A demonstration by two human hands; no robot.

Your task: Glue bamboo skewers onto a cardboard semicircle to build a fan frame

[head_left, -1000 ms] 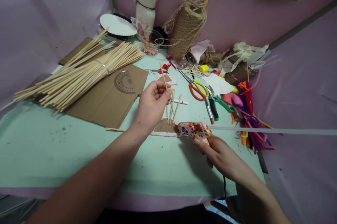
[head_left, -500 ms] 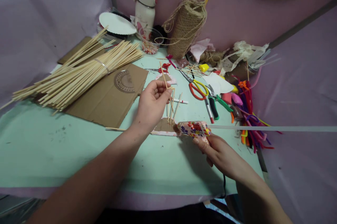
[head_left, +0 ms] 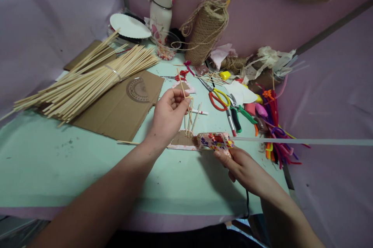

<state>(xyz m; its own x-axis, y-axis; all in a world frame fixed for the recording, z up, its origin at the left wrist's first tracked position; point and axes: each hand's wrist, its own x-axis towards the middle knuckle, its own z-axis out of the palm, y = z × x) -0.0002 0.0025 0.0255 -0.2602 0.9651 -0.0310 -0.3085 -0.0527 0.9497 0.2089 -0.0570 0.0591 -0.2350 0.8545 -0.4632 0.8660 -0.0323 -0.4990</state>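
My left hand (head_left: 170,110) is closed, pinching a thin wooden stick (head_left: 181,81) that stands tilted above the work. Below its fingertips, several short sticks (head_left: 196,119) stand on a small cardboard piece (head_left: 181,139) with a pale edge. My right hand (head_left: 240,166) is wrapped round the handle of a floral-patterned glue gun (head_left: 215,141). A long clear glue stick (head_left: 305,141) juts out of its back to the right. The gun's front end is at the right side of the cardboard piece, its tip hard to make out.
A stick bundle (head_left: 96,79) and protractor (head_left: 138,89) lie on cardboard (head_left: 116,117) at the left. Behind stand a white bottle (head_left: 161,11) and a twine spool (head_left: 207,30). Scissors (head_left: 218,98), green-handled pruners (head_left: 240,114) and pipe cleaners (head_left: 276,135) lie to the right.
The glue gun and my right hand have shifted very slightly. My left hand holds the stick in nearly the same place.
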